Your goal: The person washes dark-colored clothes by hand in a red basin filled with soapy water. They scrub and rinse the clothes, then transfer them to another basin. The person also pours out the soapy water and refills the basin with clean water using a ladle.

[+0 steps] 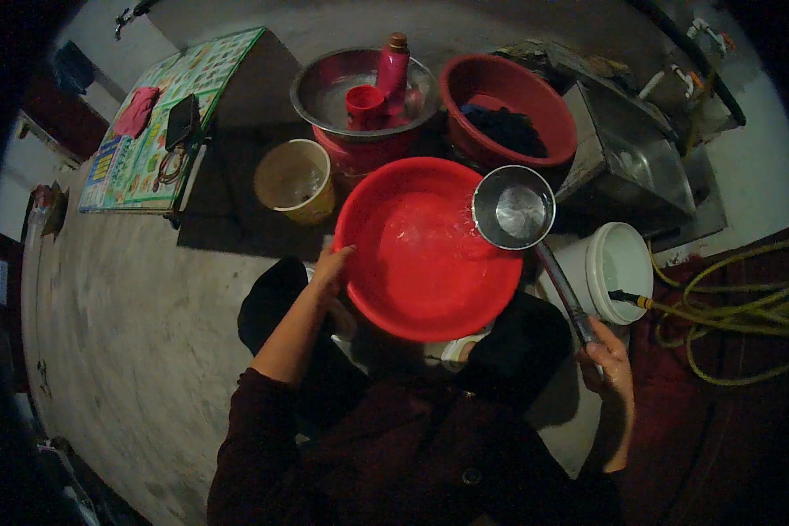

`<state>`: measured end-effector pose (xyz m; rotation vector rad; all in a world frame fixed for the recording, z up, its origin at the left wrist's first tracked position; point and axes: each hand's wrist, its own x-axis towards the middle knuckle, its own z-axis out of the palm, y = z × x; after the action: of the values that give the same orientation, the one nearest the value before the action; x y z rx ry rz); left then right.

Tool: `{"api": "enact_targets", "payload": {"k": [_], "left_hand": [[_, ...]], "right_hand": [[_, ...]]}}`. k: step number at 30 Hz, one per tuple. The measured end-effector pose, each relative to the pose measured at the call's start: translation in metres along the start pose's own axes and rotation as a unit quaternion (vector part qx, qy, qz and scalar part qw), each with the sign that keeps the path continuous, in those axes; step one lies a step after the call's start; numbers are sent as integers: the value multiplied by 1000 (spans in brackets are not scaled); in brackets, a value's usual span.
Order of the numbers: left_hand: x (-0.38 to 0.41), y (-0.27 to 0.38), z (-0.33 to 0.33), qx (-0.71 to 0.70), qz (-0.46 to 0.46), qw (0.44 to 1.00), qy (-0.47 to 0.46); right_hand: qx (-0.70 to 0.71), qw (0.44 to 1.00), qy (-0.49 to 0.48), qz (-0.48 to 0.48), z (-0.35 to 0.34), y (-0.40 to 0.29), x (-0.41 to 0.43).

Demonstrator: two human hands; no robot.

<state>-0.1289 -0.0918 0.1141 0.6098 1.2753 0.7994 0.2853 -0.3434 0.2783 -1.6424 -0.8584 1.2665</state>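
A round red plastic basin (pixel 427 263) is tilted towards me in front of my knees. My left hand (pixel 330 268) grips its left rim, thumb over the edge. In my right hand (pixel 605 358) is the handle of a metal ladle (pixel 514 209), whose round bowl hangs over the basin's right rim. Water (pixel 468 220) splashes at the bowl's left edge and spreads over the basin's inside. To the right, near the ladle's handle, a white plastic bucket (pixel 598 263) leans with its mouth turned right.
Behind the basin are a steel bowl (pixel 315 85) holding a pink bottle (pixel 392 72) and red cup (pixel 365 105), a brownish-red tub (pixel 506 72) with dark cloth, and a yellowish bucket (pixel 296 177). A yellow hose (pixel 710 315) coils right; a low table (pixel 204 72) stands left.
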Motion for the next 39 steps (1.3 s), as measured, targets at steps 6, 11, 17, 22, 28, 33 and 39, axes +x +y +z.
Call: {"api": "enact_targets", "payload": {"k": [6,11,17,22,28,33,39], "left_hand": [[-13,13,12,34,-16,999,31],[-3,0,5,6,-2,1000,27],[12,-6,-2,183,84,973,111],[13,19,5,422,432,780,162],[0,65,40,473,298,824,-92],[15,64,61,560,266,729,-289],[23,51,83,644,223,643,-350]], "right_hand": [[-228,973,5,21,13,-20,5],[-382,921,40,-68,34,-52,-9],[-432,882,60,-180,34,-53,-6],[-171,985,24,-18,26,-36,6],[-106,985,138,-21,-10,-13,-10],[-242,931,264,-77,-54,-5,-42],[-340,872,352,-21,-121,25,-39]]}}
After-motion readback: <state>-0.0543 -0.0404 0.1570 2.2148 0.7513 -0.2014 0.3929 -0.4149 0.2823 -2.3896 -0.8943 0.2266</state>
